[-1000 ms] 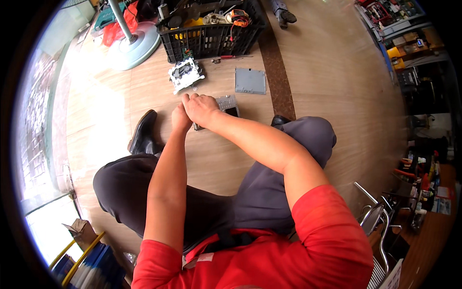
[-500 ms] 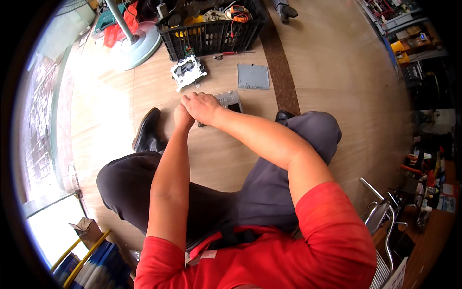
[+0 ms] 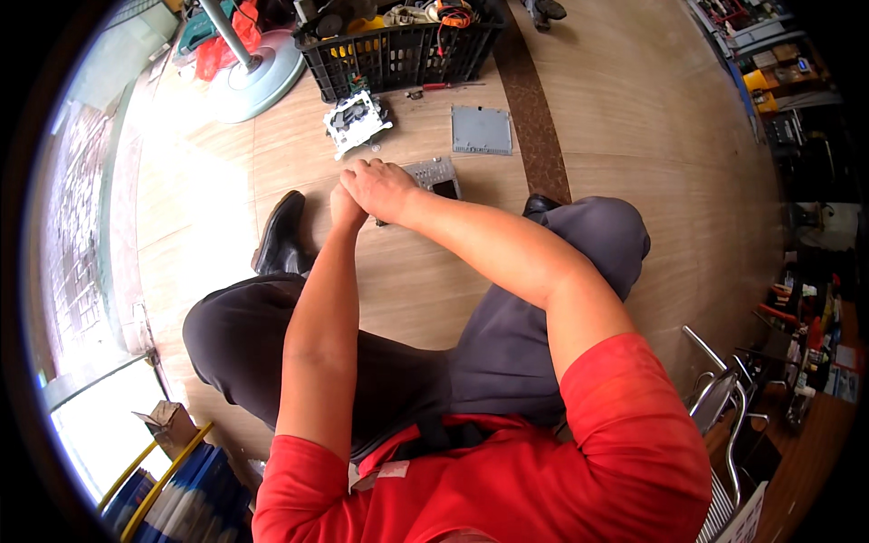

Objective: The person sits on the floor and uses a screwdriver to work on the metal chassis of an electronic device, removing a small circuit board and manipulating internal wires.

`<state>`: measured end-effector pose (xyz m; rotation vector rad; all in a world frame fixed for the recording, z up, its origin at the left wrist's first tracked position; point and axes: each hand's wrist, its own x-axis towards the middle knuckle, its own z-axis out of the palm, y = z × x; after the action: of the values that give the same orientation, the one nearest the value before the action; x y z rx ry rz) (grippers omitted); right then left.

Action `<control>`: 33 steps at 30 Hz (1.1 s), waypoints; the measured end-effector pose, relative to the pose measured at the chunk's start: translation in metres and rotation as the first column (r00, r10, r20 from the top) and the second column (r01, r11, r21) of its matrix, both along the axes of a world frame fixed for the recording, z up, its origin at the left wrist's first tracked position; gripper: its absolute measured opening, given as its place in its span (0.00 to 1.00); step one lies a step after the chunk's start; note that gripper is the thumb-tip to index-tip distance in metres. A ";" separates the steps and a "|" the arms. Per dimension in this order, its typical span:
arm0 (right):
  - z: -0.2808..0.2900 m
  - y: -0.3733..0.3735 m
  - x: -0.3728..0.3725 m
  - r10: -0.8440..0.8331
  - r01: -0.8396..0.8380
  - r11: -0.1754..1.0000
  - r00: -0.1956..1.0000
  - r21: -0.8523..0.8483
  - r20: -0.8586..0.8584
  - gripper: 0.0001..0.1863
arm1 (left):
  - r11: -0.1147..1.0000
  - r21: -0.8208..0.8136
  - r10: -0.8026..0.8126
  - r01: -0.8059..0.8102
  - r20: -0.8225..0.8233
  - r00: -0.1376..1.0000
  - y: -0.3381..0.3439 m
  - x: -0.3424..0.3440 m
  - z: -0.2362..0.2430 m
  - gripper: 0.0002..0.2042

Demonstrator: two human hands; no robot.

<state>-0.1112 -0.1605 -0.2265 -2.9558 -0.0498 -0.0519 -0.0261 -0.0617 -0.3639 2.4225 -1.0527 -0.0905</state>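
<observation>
My right hand (image 3: 378,185) lies over my left hand (image 3: 347,204), fingers curled, at the near-left corner of a grey metal device (image 3: 433,175) with a dark rectangle, which is on the floor between my feet. The device is partly behind my hands, and whatever my fingers grip is hidden. Beyond it, a white plastic mechanism with dark parts (image 3: 353,122) sits at left, and a flat grey panel (image 3: 482,131) lies at right. A small red-handled tool (image 3: 435,87) is on the floor behind them.
A black crate of tools (image 3: 398,63) stands beyond, beside a round pedestal base (image 3: 253,86). Someone's shoe (image 3: 546,14) shows at top. A cluttered wooden bench (image 3: 815,416) and metal chair (image 3: 724,398) are at right, glass (image 3: 81,271) at left, a yellow rack (image 3: 172,452) at lower left.
The floor objects and my joined hands appear somewhat higher in the picture and a little to the right, as the view shifts. My hands stay together at the device.
</observation>
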 end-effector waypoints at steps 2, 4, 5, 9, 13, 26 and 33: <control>0.000 0.001 0.000 -0.013 0.013 1.000 1.000 0.003 0.005 0.10 | 1.000 0.000 0.016 -0.016 -0.033 0.999 0.001 -0.001 -0.001 0.12; 0.001 0.002 0.001 -0.090 0.092 0.996 0.993 0.018 -0.073 0.10 | 0.998 -0.038 0.039 -0.043 -0.102 0.994 0.003 -0.002 0.000 0.12; 0.001 0.002 0.002 -0.129 0.134 0.990 0.987 0.038 -0.098 0.10 | 0.995 -0.078 0.049 -0.062 -0.153 0.987 0.004 -0.001 0.002 0.12; 0.002 -0.002 0.004 -0.151 0.161 0.986 0.975 0.047 -0.162 0.11 | 0.996 0.025 0.089 -0.086 -0.176 0.980 0.002 0.000 0.005 0.12; 0.000 -0.004 0.002 0.036 -0.036 0.999 0.998 0.006 -0.041 0.13 | 0.999 0.023 0.035 -0.035 -0.036 0.999 0.001 -0.002 0.005 0.13; 0.002 -0.002 0.000 0.012 -0.013 0.999 1.000 -0.032 -0.023 0.11 | 0.999 0.037 0.002 -0.001 -0.031 1.000 0.001 0.002 -0.006 0.15; 0.004 0.002 0.002 -0.143 0.151 0.987 0.980 0.050 -0.136 0.11 | 0.992 0.043 0.129 -0.121 -0.301 0.945 0.004 -0.002 0.006 0.14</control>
<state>-0.1091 -0.1584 -0.2220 -2.8892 0.1850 0.1195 -0.0284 -0.0576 -0.3576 2.3910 -0.7613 -0.4209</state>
